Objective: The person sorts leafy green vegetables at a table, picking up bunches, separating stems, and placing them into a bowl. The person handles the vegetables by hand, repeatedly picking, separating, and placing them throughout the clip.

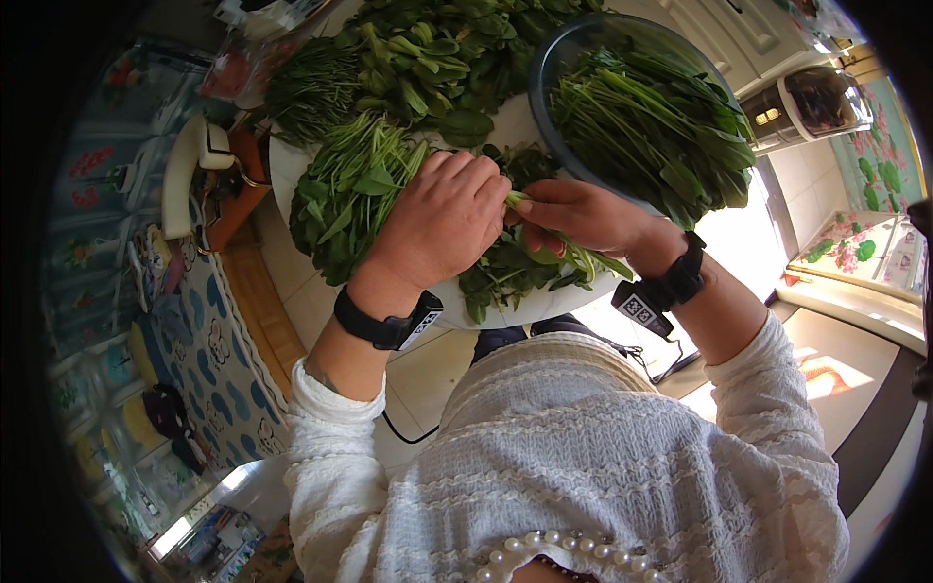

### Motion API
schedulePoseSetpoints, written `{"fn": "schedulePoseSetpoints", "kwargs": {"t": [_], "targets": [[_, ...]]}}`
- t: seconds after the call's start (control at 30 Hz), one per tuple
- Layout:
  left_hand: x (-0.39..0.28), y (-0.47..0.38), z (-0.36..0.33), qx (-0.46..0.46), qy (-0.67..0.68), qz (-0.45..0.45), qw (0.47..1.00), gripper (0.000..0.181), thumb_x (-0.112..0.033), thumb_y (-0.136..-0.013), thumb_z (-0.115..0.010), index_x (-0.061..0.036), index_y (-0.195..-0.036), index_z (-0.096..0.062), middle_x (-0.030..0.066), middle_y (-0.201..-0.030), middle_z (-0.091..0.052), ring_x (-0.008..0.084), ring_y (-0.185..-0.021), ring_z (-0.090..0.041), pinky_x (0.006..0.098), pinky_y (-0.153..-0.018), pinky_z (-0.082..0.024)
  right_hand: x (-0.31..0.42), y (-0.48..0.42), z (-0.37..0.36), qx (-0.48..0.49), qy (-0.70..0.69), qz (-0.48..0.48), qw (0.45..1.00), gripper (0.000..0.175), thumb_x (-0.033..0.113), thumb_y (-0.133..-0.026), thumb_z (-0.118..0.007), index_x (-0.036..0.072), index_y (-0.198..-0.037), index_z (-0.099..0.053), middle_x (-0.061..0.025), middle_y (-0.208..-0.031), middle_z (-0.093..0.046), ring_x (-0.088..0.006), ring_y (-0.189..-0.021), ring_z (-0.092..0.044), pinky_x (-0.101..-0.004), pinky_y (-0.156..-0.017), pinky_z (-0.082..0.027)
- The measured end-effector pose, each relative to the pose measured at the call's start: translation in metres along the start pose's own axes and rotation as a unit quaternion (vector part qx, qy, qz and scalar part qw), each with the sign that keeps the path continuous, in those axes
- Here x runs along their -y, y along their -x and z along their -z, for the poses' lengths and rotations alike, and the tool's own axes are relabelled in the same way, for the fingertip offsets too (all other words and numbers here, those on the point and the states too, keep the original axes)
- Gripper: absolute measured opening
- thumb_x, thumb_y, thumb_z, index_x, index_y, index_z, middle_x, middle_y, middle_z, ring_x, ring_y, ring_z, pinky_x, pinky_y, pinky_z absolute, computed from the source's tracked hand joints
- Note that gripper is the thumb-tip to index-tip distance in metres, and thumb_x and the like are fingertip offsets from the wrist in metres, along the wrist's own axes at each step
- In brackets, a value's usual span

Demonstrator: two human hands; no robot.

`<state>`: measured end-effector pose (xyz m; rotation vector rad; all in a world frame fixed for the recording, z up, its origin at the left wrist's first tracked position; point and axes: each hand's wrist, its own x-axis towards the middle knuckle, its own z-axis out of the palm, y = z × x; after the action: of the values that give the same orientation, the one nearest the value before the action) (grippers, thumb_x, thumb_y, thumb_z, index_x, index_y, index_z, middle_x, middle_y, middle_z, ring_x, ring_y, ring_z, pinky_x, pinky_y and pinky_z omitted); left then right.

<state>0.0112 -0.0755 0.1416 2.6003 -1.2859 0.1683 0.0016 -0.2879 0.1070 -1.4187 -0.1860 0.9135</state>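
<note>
My left hand (452, 215), its back towards me, has its fingers closed at the pale end of a leafy green stem (517, 198). My right hand (583, 218) pinches the same stem between thumb and fingers, its leaves hanging below the palm. The left fingertips are partly hidden behind the hand. Loose leafy greens (496, 280) lie under both hands on the round white table (516, 115). Left of my left hand is a bundle of greens (353, 193), stems upward. Beyond my right hand, a clear bowl (539, 91) holds many long-stemmed greens (641, 124).
More leafy greens (437, 58) heap up at the table's far side, with a thin-stemmed bunch (313, 87) beside them. Plastic packaging (237, 69) sits at the far left. A patterned cloth cover (219, 364) hangs at the left; a dark-fronted appliance (809, 102) stands at the right.
</note>
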Motion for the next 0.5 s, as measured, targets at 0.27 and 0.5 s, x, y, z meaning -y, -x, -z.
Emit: {"fn": "schedulePoseSetpoints", "kwargs": {"t": [0.27, 0.5], "targets": [[-0.001, -0.006, -0.011, -0.036, 0.014, -0.017, 0.999, 0.01, -0.012, -0.08, -0.058, -0.0058, -0.084, -0.05, 0.0091, -0.086, -0.052, 0.0286, -0.087, -0.054, 0.0413, -0.084, -0.042, 0.005, -0.002, 0.003, 0.011, -0.005, -0.015, 1.0, 0.031, 0.03, -0.102, -0.049, 0.002, -0.098, -0.062, 0.0015, -0.074, -0.054, -0.0076, -0.063, -0.045, -0.0228, -0.057, -0.039], [-0.01, -0.011, -0.019, -0.067, 0.219, 0.1, 0.968, 0.013, -0.014, -0.086, -0.053, -0.003, -0.082, -0.049, 0.0143, -0.079, -0.054, 0.0337, -0.077, -0.055, 0.0438, -0.073, -0.044, 0.011, 0.007, 0.005, -0.001, 0.015, 0.037, 0.999, 0.03, 0.029, -0.102, -0.049, 0.001, -0.097, -0.06, 0.0016, -0.079, -0.055, -0.0079, -0.07, -0.048, -0.0237, -0.065, -0.043]]}}
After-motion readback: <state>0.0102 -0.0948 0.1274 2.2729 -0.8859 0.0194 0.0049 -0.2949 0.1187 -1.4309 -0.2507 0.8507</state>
